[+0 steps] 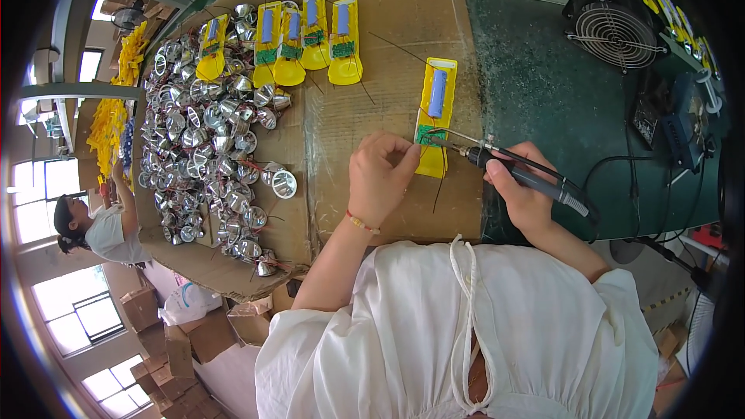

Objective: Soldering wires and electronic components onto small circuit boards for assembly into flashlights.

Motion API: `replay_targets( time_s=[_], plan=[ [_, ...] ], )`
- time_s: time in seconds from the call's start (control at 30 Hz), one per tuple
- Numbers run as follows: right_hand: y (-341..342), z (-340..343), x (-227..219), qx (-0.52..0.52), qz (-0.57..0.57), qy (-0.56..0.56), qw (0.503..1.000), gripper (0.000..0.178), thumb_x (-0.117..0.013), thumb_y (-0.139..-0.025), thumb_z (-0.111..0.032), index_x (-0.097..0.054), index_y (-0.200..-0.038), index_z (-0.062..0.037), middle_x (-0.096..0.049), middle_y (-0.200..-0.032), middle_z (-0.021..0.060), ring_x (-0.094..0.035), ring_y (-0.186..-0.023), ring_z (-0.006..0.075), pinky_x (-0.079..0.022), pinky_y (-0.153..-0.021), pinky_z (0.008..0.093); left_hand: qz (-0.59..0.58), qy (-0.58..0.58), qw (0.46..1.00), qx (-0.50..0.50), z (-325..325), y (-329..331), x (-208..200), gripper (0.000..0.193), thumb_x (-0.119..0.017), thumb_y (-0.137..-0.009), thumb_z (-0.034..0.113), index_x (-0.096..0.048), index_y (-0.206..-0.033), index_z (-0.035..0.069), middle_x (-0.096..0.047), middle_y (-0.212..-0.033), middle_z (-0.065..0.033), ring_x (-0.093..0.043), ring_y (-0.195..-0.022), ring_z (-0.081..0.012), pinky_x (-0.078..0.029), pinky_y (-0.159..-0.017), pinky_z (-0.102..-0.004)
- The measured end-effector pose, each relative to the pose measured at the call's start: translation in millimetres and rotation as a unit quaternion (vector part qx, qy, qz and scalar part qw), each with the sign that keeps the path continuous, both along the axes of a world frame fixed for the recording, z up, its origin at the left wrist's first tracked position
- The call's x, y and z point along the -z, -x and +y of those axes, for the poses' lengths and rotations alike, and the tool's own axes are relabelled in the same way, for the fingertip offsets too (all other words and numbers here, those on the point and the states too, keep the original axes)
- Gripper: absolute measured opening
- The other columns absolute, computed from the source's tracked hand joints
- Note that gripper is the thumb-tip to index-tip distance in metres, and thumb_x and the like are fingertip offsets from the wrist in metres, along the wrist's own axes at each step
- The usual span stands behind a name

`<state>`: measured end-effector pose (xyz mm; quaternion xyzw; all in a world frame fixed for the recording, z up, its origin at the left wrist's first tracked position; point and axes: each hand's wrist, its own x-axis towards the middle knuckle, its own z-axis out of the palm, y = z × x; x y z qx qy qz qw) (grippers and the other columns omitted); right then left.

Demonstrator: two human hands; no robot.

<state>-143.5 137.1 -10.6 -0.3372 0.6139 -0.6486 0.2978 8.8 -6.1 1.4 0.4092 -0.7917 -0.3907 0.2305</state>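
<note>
Right hand (pixel 526 192) is wrapped round a soldering iron (pixel 537 181), tip at the green board (pixel 424 133) on a yellow housing (pixel 425 167), which sits btwn both hands w/ a blue battery (pixel 438 93) just past the tip. Left hand (pixel 380 174) is pinched up by the board's edge, tbh can't tell on what. Shiny reflector cups (pixel 221 128) pile up left of it, black fan (pixel 615 31) way beyond the right grip.

The reflector cups (pixel 213 140) look glossy metal, the yellow casing (pixel 430 167) smooth plastic
</note>
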Motion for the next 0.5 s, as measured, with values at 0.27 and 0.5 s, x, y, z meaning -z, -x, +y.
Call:
replay_targets(
  time_s=[0.27,0.5],
  plan=[
    [-3.0,1.1,-0.9,0.035,-0.088,-0.014,0.995,0.013,-0.065,-0.081,-0.007,-0.056,-0.086,0.0008,-0.062,-0.071,0.0068,-0.058,-0.065,0.0082,-0.046,-0.058,0.0208,0.005,-0.105,0.994,0.001,-6.7,-6.0,2.9,0.011,-0.068,-0.076,0.011,-0.064,-0.075,0.0,-0.06,-0.071,-0.0083,-0.058,-0.065,-0.0173,-0.046,-0.06,-0.0281],
    [2.5,7.9,1.5,0.049,-0.085,0.013,0.995,0.015,-0.065,-0.081,-0.008,-0.055,-0.088,0.0015,-0.062,-0.074,0.0077,-0.059,-0.066,0.0098,-0.047,-0.059,0.0212,0.0,-0.15,0.989,-0.003,-7.6,-5.0,0.9,0.014,-0.068,-0.077,0.011,-0.064,-0.077,-0.002,-0.06,-0.071,-0.0065,-0.057,-0.058,-0.0112,-0.045,-0.054,-0.0248]
  ],
)
